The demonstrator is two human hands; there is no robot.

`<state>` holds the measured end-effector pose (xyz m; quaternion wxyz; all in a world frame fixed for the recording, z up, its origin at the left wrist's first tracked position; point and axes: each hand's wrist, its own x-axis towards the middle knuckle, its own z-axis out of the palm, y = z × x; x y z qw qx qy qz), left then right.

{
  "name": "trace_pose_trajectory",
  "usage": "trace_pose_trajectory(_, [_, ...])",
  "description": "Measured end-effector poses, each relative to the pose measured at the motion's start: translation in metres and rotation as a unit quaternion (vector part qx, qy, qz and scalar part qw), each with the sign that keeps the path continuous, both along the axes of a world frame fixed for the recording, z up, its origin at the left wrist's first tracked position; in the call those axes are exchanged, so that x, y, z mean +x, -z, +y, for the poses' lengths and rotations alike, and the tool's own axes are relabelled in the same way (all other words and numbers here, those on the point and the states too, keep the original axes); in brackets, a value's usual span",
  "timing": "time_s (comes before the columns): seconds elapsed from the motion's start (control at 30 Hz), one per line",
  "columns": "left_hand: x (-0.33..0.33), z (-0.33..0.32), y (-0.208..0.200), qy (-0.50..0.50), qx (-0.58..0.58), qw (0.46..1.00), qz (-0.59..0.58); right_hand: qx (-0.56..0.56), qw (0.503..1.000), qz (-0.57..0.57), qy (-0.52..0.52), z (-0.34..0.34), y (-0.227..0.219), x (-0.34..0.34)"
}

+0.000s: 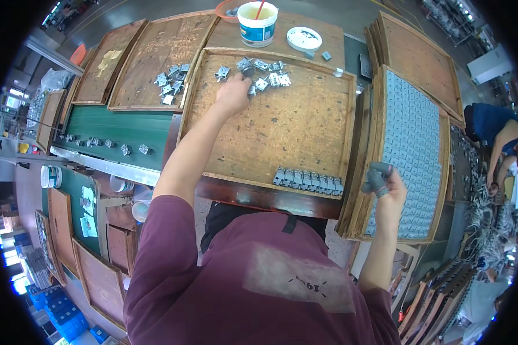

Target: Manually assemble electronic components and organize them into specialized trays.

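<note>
My left hand reaches into the far left of a shallow wooden tray. Its fingers close on a small silvery metal part at the edge of a loose group of similar parts. A single metal part lies just left of that hand. Over the near left edge of a tray packed with blue-grey parts, my right hand is raised, its fingers curled together in grey finger covers. Whether anything is between them I cannot make out. A tight block of parts stands in the wooden tray's near right corner.
Left of the main tray, another wooden tray holds several loose parts. More parts sit on a green conveyor. A white bucket and a round white lid stand at the back. Another person bends over at far right.
</note>
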<state>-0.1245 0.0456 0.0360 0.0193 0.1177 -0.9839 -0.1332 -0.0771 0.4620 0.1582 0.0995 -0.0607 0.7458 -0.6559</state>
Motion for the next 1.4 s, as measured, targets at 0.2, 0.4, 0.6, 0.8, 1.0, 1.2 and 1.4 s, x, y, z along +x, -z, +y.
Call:
trace_pose_trajectory(0.2, [0.046, 0.017, -0.007, -0.079, 0.301, 0.949, 0.050, 0.002, 0.999, -0.046, -0.006, 0.007, 0.007, 0.017])
trace_pose_trajectory(0.4, [0.120, 0.087, -0.040, -0.073, 0.777, 0.624, 0.029, -0.081, 0.995, -0.042, -0.031, -0.046, 0.015, 0.022])
trace_pose_trajectory(0.6, [0.150, 0.122, -0.075, -0.057, 0.812, 0.580, -0.016, 0.161, 0.955, 0.077, -0.235, -0.062, 0.018, 0.038])
trace_pose_trajectory(0.8, [0.156, 0.135, -0.086, 0.054, 0.694, 0.714, 0.077, 0.215, 0.919, 0.262, -0.200, -0.062, 0.001, 0.044])
trace_pose_trajectory(1.0, [0.160, 0.158, -0.105, 0.026, 0.709, 0.705, 0.003, 0.243, 0.895, 0.320, -0.195, -0.058, -0.004, 0.046])
trace_pose_trajectory(1.2, [0.155, 0.177, -0.097, -0.015, 0.738, 0.675, 0.016, 0.278, 0.868, 0.378, -0.165, -0.055, 0.005, 0.041])
trace_pose_trajectory(1.4, [0.152, 0.174, -0.092, 0.057, 0.715, 0.696, 0.040, 0.250, 0.886, 0.349, -0.176, -0.052, -0.004, 0.037])
